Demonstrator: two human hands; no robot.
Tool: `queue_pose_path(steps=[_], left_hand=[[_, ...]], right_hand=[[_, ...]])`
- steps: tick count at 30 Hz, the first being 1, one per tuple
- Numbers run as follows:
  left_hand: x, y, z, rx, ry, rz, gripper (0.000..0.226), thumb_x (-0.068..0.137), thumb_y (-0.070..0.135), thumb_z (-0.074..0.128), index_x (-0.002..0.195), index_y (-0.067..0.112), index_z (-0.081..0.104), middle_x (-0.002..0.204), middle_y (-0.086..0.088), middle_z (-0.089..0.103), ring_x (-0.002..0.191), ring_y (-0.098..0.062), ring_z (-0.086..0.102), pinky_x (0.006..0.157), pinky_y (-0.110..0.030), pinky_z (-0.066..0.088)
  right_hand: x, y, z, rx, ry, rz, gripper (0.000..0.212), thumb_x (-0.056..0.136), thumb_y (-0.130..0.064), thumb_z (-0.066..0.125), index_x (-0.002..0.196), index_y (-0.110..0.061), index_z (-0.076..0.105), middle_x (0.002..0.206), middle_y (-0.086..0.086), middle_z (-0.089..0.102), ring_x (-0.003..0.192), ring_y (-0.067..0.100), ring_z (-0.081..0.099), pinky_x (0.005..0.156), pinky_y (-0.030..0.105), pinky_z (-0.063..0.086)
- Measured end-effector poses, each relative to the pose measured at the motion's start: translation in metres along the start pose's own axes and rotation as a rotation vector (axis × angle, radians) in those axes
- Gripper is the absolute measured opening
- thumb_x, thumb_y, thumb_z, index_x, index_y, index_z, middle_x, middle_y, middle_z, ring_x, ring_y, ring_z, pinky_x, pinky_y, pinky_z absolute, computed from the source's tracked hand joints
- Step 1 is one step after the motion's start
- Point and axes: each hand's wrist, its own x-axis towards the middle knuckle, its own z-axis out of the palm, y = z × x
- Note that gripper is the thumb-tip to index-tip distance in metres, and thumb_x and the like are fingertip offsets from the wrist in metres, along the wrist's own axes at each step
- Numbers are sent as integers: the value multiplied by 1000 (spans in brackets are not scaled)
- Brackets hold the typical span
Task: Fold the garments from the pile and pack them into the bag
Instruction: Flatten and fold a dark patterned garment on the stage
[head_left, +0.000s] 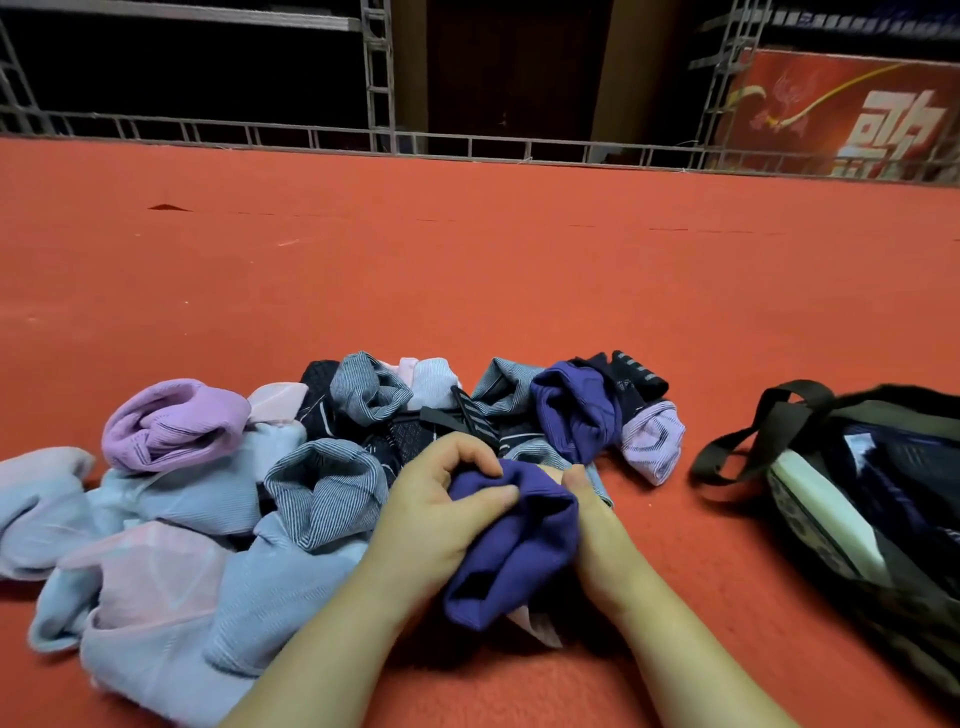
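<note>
The bag (878, 499) is cut off by the right frame edge; only its open mouth, dark straps and some dark and white contents show, and these contents cannot be identified. The pile (249, 478) lies left of the bag, well apart from it, on the red carpet (467, 270); its near-left pieces run blurred toward the lower frame edge. The purple garment (514, 540) sits at the pile's near-right edge, between both hands, partly covering the right hand. A pale scrap under the garment is too obscured to identify.

The left hand (441, 514) grips the garment's top-left, thumb laid across the cloth, fingers curled over its upper edge. The right hand (587, 514) holds the garment's right side; only the thumb side and wrist show, fingers hidden behind the fabric. Both forearms enter from the lower frame edge.
</note>
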Motion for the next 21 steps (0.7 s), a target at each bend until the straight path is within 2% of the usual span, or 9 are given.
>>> queue_pose_path(steps=[2,3,4,6,8,11,14,18,21], left_hand=[[0,4,0,-184,-4,-49,23,60,8,64,66,29,68,69,10,64,67,-5,57,64,-17,48],[-1,7,0,-316,-35,-90,20,59,7,64,66,24,71,70,6,66,66,-6,60,63,-17,49],[-1,9,-1,-442,-58,-128,14,56,9,67,65,18,73,69,2,67,66,-9,62,63,-19,51],[3,11,-5,-624,-18,-201,18,56,28,69,60,11,72,67,-6,68,66,-17,65,68,-29,52],[11,8,-14,-727,123,-280,40,72,39,52,54,8,70,64,-12,67,66,-25,63,74,-37,46],[19,5,-21,-719,253,-287,55,90,37,40,54,7,68,64,-13,66,67,-27,61,76,-38,45],[18,-3,-12,-512,285,-258,43,94,27,41,66,8,68,70,-7,67,75,-23,59,75,-38,45],[7,0,-14,-169,371,141,16,79,35,54,78,22,63,69,12,59,68,-8,49,62,-22,39],[-11,8,-3,27,89,362,7,73,31,55,72,32,62,61,18,55,56,-1,48,55,-15,39]], right_hand=[[0,-5,-2,-10,107,-43,59,100,-20,44,44,-9,61,47,-4,59,49,-4,51,59,15,44],[2,-5,-9,15,151,-36,55,100,-5,37,49,-13,56,43,-3,54,46,-1,50,54,14,43],[4,-7,-14,56,193,-12,46,99,-4,38,56,-12,55,45,-3,56,48,3,53,53,15,44],[9,-9,-18,198,219,-25,43,91,-38,51,61,-10,66,56,4,64,54,13,61,54,23,49],[8,-15,-22,284,214,-50,57,74,-61,52,53,-10,68,57,9,64,51,18,61,52,22,48],[10,-12,-26,265,190,-50,46,73,-51,63,61,-8,73,70,12,70,62,22,67,62,29,55],[13,-9,-21,76,247,-26,49,61,-50,76,77,-3,74,85,16,70,80,27,63,78,41,49],[9,-13,-16,100,422,-39,50,61,-48,78,83,-5,63,81,16,61,77,23,53,73,40,42],[8,-9,-11,9,423,-104,73,54,-66,72,78,1,55,78,12,53,74,21,47,69,40,38]])
